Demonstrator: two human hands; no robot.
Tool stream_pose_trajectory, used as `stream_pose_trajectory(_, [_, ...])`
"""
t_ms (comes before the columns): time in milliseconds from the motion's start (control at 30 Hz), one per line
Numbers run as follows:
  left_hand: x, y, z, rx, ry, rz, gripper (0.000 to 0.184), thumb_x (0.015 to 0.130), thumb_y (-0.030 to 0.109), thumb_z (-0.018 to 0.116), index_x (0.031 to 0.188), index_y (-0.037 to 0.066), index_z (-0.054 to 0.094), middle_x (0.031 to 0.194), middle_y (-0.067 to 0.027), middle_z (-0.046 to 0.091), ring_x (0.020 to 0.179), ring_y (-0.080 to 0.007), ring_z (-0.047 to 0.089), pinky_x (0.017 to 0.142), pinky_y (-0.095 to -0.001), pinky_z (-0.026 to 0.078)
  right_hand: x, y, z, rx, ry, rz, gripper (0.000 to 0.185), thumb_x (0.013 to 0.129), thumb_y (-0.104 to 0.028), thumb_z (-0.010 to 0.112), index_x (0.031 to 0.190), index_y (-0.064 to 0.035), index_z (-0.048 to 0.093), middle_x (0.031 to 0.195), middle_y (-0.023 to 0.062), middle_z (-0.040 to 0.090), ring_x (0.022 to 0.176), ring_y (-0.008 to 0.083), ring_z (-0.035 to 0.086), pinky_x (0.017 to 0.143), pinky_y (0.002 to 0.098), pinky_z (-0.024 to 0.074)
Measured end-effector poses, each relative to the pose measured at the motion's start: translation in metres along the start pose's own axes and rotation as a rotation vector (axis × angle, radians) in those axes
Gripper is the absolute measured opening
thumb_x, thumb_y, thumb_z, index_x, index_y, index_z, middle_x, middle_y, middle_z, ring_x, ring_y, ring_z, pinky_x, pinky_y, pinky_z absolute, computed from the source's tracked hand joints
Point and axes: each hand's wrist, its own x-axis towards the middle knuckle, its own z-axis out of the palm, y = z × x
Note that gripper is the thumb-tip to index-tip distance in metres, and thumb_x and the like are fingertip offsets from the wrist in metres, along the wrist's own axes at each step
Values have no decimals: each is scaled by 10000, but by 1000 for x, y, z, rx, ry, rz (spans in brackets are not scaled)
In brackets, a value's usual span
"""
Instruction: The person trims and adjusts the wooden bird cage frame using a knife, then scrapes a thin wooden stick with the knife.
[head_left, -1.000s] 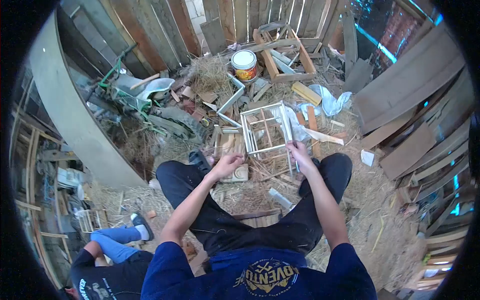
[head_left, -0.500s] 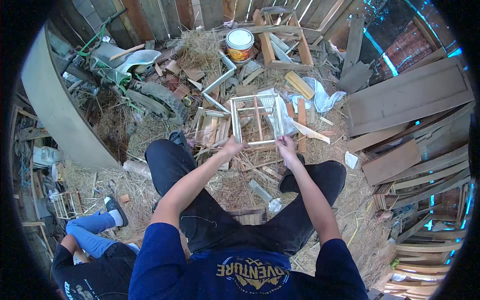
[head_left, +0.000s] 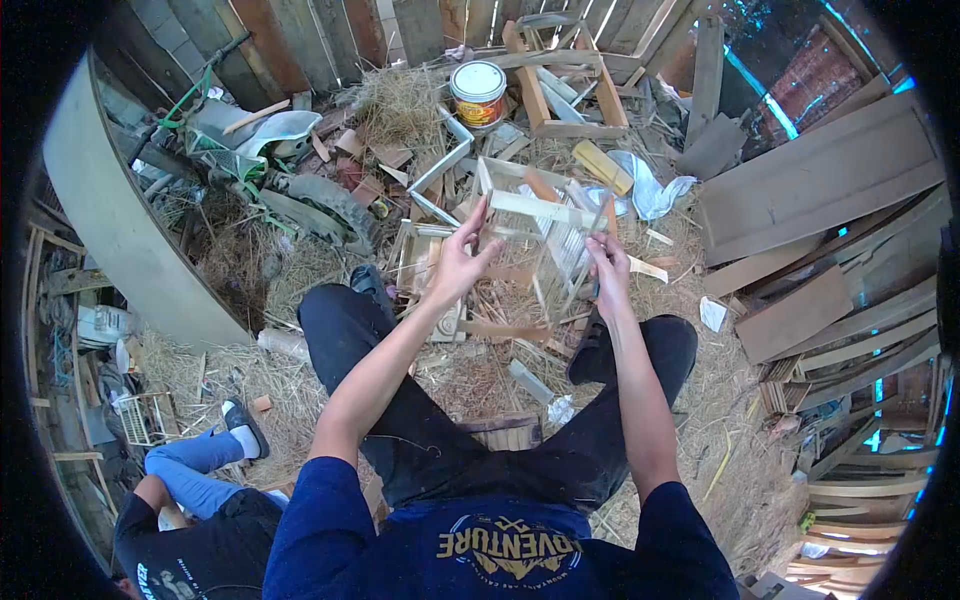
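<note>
A small wooden frame structure (head_left: pixel 545 208), with pale strips and see-through sides, is held tilted above the straw between my knees. My left hand (head_left: pixel 462 262) is at its left side, thumb and fingers around the near left edge. On the right side, my right hand (head_left: pixel 608 268) pinches the frame's near right corner. Just left of the frame lies a small wooden box-like piece (head_left: pixel 420 250) on the ground. Below the frame, a pale block (head_left: pixel 530 382) lies on the straw.
A paint bucket (head_left: pixel 478 94) and a larger wooden frame (head_left: pixel 568 130) stand ahead by the plank wall. Yellow block (head_left: pixel 603 168) and white cloth (head_left: pixel 650 188) lie at right. Boards (head_left: pixel 820 180) lean far right. Another person (head_left: pixel 205 530) sits at lower left, near a curved panel (head_left: pixel 130 220).
The frame has been lifted and tipped from lying flatter, its near side now raised. My left hand has moved up along its left side, and my right hand has risen slightly with it.
</note>
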Motion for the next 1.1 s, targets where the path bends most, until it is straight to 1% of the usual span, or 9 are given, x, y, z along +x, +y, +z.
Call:
stream_pose_trajectory(67, [0, 7, 2, -97, 31, -46, 627, 970, 68, 609, 1545, 126, 365, 1254, -67, 632, 836, -87, 552, 721, -240, 473, -11, -11, 3, 58, 34, 38, 254, 922, -230, 723, 1125, -87, 674, 1018, -56, 575, 871, 32, 486, 667, 222, 384])
stream_pose_trajectory(133, [1, 8, 7, -195, 114, -13, 550, 1000, 100, 589, 1521, 121, 414, 1091, 3, 674, 588, -19, 451, 524, -199, 420, -19, -13, 2, 121, -25, 45, 226, 927, -224, 718, 1111, -108, 655, 1060, -50, 611, 925, 38, 518, 668, 229, 393])
stream_pose_trajectory(267, [5, 6, 13, -303, 223, -68, 457, 1031, 172, 576, 1476, 116, 486, 857, 48, 645, 520, 3, 388, 452, -199, 344, -27, -11, 7, 171, -59, 125, 215, 921, -242, 713, 1078, -106, 661, 1035, -43, 625, 902, 45, 525, 640, 227, 385])
stream_pose_trajectory(367, [1, 17, 11, -345, 226, -83, 440, 1029, 168, 576, 1458, 102, 504, 1025, -7, 699, 501, -6, 412, 445, -197, 363, -30, -5, 10, 131, -81, 223, 187, 893, -257, 712, 1030, -132, 697, 892, -64, 626, 692, 39, 481, 568, 231, 350])
stream_pose_trajectory(467, [3, 16, 6, -344, 265, -44, 439, 1026, 150, 578, 1453, 87, 504, 1185, -65, 691, 496, -15, 450, 440, -204, 397, -39, 10, 18, 43, -98, 350, 156, 889, -250, 707, 1007, -148, 715, 880, -57, 647, 644, 38, 452, 544, 226, 320])
stream_pose_trajectory(600, [-1, 20, -7, -328, 274, -27, 427, 1024, 126, 570, 1443, 65, 510, 1304, -67, 640, 509, -16, 474, 436, -213, 412, -45, 19, 35, -93, -177, 192, 180, 875, -216, 730, 990, -77, 740, 882, -8, 677, 802, 96, 564, 783, 283, 442])
stream_pose_trajectory(633, [0, 22, -7, -347, 324, -26, 428, 1024, 124, 571, 1440, 48, 508, 1172, -61, 669, 514, -17, 482, 434, -213, 411, -50, 9, 37, -71, -201, 333, 236, 861, -218, 755, 999, -28, 734, 934, 20, 660, 908, 135, 589, 918, 323, 426])
stream_pose_trajectory(733, [1, 22, -13, -434, 408, -36, 432, 1024, 117, 566, 1443, 37, 499, 1159, -61, 667, 516, -26, 494, 436, -212, 412, -55, 23, 48, -216, -245, 136, 277, 882, -286, 736, 1016, -44, 735, 1163, 46, 564, 1161, 193, 502, 1041, 336, 338])
stream_pose_trajectory(1100, [0, 4, -17, -413, 419, -118, 413, 1035, 143, 550, 1430, 32, 504, 1130, -89, 693, 526, -54, 560, 411, -207, 415, -60, 57, 62, -406, -130, -65, 287, 786, -293, 828, 862, -27, 753, 984, 98, 554, 978, 240, 528, 856, 368, 415])
